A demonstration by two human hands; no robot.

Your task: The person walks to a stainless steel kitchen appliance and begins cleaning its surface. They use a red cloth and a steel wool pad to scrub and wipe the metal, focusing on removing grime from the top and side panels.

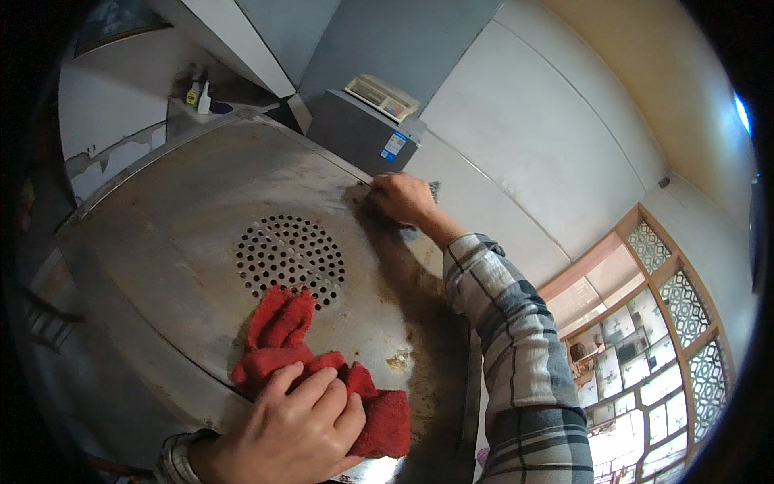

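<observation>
My left hand presses a bunched red cloth onto a stained sheet-metal top, with the fingers spread over its folds. One end of the cloth overlaps the lower rim of a round patch of punched holes. Up at the far right corner of the metal, my right hand is curled into a fist against the surface. Bits of a dark grey, rough scrubber show beside that fist; most of it is hidden. Dark grime covers the metal around and below the right hand.
A dark grey box-shaped appliance with a blue-and-white label stands beyond the far edge, a beige device on top. Two spray bottles stand at the far left corner. A white wall and a wood-framed lattice screen are on the right.
</observation>
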